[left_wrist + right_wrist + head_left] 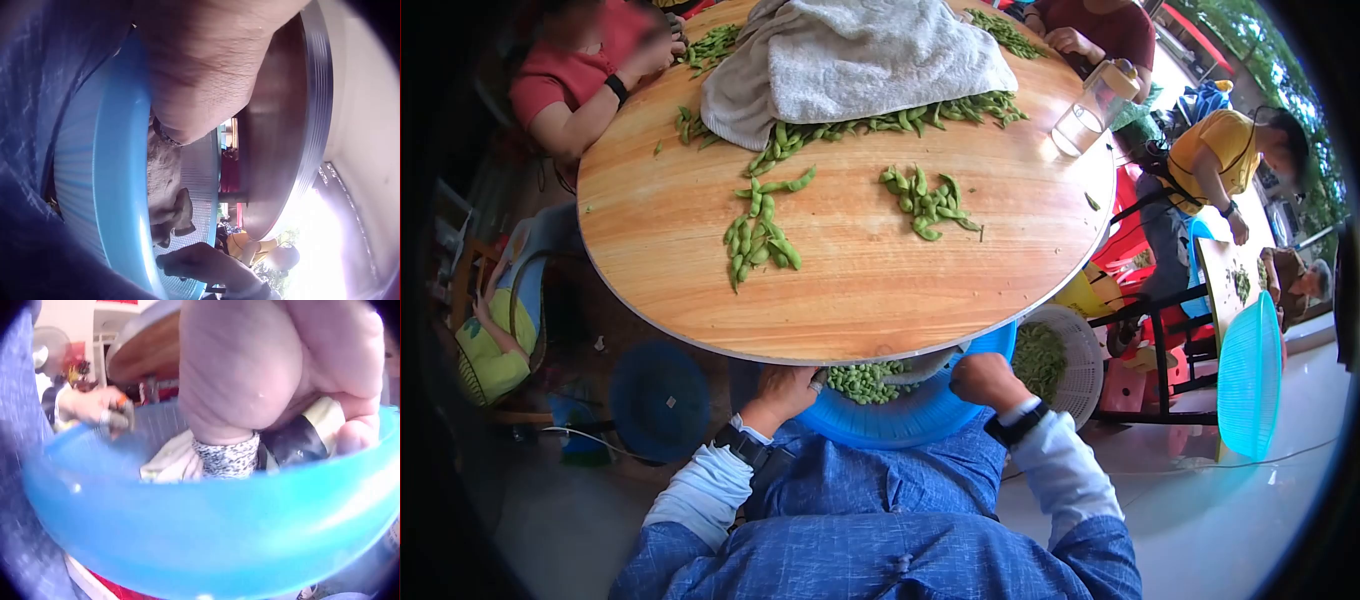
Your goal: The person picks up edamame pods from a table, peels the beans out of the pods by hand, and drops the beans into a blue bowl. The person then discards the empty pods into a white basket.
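Note:
In the head view, a blue basin [920, 425] holding shelled green beans [862, 384] rests at the person's lap. The left hand [788, 394] is over its left side; wraps show on its fingers in the right wrist view, but what it holds is hidden. The right hand [988, 382] is over the right side, fingers curled, with a patterned wrap [228, 456] and dark and yellow tape [306, 434] on its digits; no object shows in it. Grey cloth [164, 175] lies inside the basin between the hands, touching neither visibly.
The round wooden table [840, 300] overhangs the basin's far side, bearing pods [760, 240], a towel [880, 60] and a bottle [1090, 110]. A white basket [1083, 365] stands right of the basin, a dark blue tub [660, 400] left. Several people sit around.

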A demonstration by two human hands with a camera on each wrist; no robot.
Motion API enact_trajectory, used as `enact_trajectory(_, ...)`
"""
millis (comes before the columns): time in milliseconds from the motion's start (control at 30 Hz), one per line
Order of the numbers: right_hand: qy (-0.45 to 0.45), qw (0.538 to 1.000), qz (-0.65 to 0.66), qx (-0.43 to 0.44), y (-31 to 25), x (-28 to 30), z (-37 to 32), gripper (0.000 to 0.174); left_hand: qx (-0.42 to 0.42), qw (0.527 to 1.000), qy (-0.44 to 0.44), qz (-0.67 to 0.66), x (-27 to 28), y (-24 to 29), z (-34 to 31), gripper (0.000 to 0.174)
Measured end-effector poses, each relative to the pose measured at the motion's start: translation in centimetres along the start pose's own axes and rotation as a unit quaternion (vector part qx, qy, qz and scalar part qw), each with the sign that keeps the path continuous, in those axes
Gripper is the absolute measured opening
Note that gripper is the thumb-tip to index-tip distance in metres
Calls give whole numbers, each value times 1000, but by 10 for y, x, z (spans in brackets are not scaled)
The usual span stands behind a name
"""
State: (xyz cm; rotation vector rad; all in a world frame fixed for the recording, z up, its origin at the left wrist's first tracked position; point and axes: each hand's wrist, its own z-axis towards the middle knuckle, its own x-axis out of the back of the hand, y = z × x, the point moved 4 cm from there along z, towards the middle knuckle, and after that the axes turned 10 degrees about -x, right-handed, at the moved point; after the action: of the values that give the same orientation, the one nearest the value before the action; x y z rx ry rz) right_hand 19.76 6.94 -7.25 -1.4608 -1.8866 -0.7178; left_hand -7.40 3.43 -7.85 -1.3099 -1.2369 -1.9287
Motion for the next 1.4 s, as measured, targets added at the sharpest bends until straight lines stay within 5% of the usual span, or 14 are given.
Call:
enact_trajectory(100, 13, 995, -48, 86, -14, -18, 32, 29, 16, 1000, 5, -6, 4, 2, -1, 31)
enact_trajectory(333, -39, 982, -176, 52, -22, -37, 68, 55, 1, 998, 60, 15, 0, -1, -4, 29)
enact_trajectory(500, 79, 993, 36, 75, -1, -76, 90, 48, -5, 999, 38, -3, -4, -4, -6, 28)
enact_trajectory(767, 15, 973, 214, 81, 11, -82, 101, 46, -27, 999, 22, -35, -4, -7, -5, 28)
enact_trajectory(933, 128, 943, 298, 77, 21, -91, 102, 45, -16, 999, -2, -41, -7, -9, -6, 28)
enact_trajectory(967, 151, 970, 175, 71, 20, -74, 90, 45, -14, 999, -2, -37, -8, -8, -8, 28)
enact_trajectory(1000, 304, 944, 77, 104, 15, -50, 71, 37, -13, 999, 0, -32, -10, -8, -9, 28)
enact_trajectory(1100, 20, 948, 313, -56, 24, -3, 19, 30, -39, 999, 6, -22, -5, -2, -1, 27)
enact_trajectory(1167, 115, 904, 409, 33, 49, 18, -16, 17, -26, 995, -48, -79, -8, 1, 4, 24)
enact_trajectory(1267, 258, 791, 538, -137, 114, 17, -73, 14, -43, 963, -209, -163, -25, 33, 33, 20)
enact_trajectory(1333, 350, 805, 435, -198, 156, -17, -95, 18, -70, 945, -262, -185, -43, 58, 47, 21)
enact_trajectory(1400, 322, 786, 472, -234, 169, -53, -108, 18, -130, 943, -248, -179, -85, 64, 58, 20)
